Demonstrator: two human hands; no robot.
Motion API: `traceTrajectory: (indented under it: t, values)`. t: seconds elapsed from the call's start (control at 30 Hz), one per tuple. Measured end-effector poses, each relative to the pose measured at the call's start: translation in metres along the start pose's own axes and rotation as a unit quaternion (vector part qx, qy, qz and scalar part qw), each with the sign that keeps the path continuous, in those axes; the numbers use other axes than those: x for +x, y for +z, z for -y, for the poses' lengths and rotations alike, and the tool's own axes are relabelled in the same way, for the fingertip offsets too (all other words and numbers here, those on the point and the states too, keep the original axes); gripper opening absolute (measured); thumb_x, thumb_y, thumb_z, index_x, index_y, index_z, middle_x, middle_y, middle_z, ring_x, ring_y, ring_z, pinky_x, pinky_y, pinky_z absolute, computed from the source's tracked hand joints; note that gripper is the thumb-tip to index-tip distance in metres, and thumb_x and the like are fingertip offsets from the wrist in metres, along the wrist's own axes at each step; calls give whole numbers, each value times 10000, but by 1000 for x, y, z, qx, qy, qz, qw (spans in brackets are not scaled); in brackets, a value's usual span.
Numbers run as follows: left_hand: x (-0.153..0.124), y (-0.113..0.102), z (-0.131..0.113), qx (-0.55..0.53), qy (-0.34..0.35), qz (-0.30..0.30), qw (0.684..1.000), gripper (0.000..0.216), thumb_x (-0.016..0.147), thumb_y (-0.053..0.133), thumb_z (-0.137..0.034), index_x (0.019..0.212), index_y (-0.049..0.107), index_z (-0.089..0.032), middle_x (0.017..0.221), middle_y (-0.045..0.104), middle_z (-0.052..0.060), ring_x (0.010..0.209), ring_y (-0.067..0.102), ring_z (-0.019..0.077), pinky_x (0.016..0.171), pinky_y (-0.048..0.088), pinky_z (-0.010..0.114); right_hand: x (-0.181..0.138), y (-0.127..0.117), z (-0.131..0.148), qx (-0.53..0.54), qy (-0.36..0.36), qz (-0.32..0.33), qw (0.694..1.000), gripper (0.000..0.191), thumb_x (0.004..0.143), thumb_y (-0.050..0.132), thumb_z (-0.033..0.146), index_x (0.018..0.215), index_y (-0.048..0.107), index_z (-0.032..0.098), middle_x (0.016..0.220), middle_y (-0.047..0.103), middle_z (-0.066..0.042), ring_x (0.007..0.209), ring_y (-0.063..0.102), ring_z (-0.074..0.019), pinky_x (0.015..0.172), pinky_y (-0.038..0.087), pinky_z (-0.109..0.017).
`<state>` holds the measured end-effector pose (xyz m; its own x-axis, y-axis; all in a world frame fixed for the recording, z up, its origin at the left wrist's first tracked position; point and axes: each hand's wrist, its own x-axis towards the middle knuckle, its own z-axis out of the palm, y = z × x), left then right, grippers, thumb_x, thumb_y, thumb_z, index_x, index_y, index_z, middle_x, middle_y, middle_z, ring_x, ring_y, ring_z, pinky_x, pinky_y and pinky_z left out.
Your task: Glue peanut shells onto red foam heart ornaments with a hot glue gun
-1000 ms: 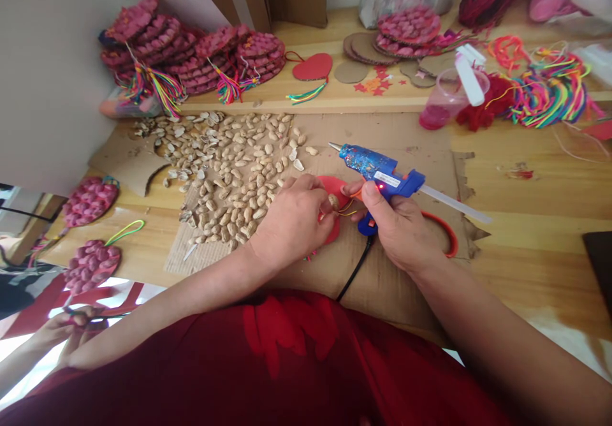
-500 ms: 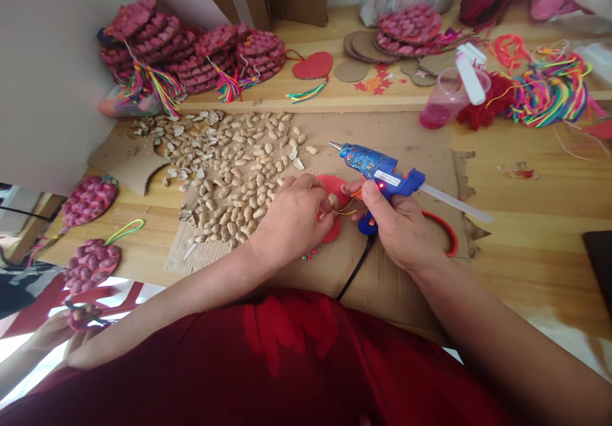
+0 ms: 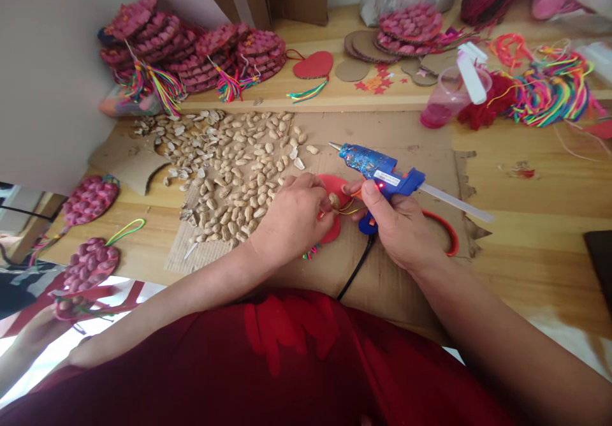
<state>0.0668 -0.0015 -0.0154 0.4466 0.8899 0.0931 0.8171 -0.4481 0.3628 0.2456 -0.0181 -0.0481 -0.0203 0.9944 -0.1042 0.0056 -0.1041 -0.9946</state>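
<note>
My right hand (image 3: 399, 228) is wrapped around a blue glue gun (image 3: 370, 162), with its metal nozzle pointing left and a clear glue stick (image 3: 456, 201) out of its back. My left hand (image 3: 296, 219) is closed, its fingertips pinching a peanut shell (image 3: 333, 200) over a red heart-shaped piece (image 3: 335, 185). Thin yellow cord (image 3: 349, 209) runs between the two hands. The left hand covers much of the red piece, and a colourful tassel (image 3: 310, 253) shows below it.
Peanuts (image 3: 248, 177) are spread over the cardboard sheet (image 3: 401, 298) to the left. Orange scissor handles (image 3: 444, 231) lie by my right wrist. Stacked pink peanut-covered discs (image 3: 191, 56) stand on the shelf. Another person's hand (image 3: 45, 324) handles cords at lower left.
My hands and the glue gun have barely moved. At lower left the other person's hand has shifted and the cords in it have changed position.
</note>
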Motion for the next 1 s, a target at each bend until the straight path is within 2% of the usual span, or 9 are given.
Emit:
traceTrajectory:
  t: [0.3,0.43,0.53,0.63,0.8,1.0]
  values:
    - [0,2,-1,15,-1,-3,1000,86,839,675,-160,765,718,-155,1065,705,111,1041,664,283,970,520,459,0,1,-2,-4,-3,-1,1000,447,898,616,662,936,670,220,906,692,-21,686,630,-140,586,515,-267]
    - [2,-9,9,-42,24,13,999,101,896,654,-181,874,751,-161,1015,724,88,1043,670,243,977,522,413,1,1,-2,-1,-1,0,1000,438,897,618,660,929,684,228,883,694,-22,671,626,-145,575,506,-275]
    - [1,-19,21,-68,46,-24,996,149,922,616,-158,914,761,-191,1045,730,62,1053,670,206,972,520,377,1,0,-3,4,-8,1,1000,432,905,614,653,941,685,229,919,702,-21,676,625,-141,584,508,-278]
    - [-2,-24,28,-66,57,-51,995,118,897,659,-157,897,768,-202,1085,727,61,1094,661,207,993,505,383,1,-1,-5,-1,-8,2,1000,442,899,616,661,957,689,229,910,704,-18,684,630,-148,600,514,-287]
    - [-6,-13,31,-80,99,-17,992,100,874,691,-142,878,761,-214,1092,716,52,1086,646,193,1003,492,376,2,0,-10,9,-6,-3,1000,427,905,626,643,986,706,231,912,709,-16,693,631,-146,616,509,-288]
    - [-3,-1,32,-73,138,-25,987,69,844,732,-145,829,759,-207,1065,710,54,1028,644,197,962,496,371,2,1,-9,19,-12,-6,1000,435,906,633,633,986,699,210,891,698,-17,664,612,-129,586,493,-267]
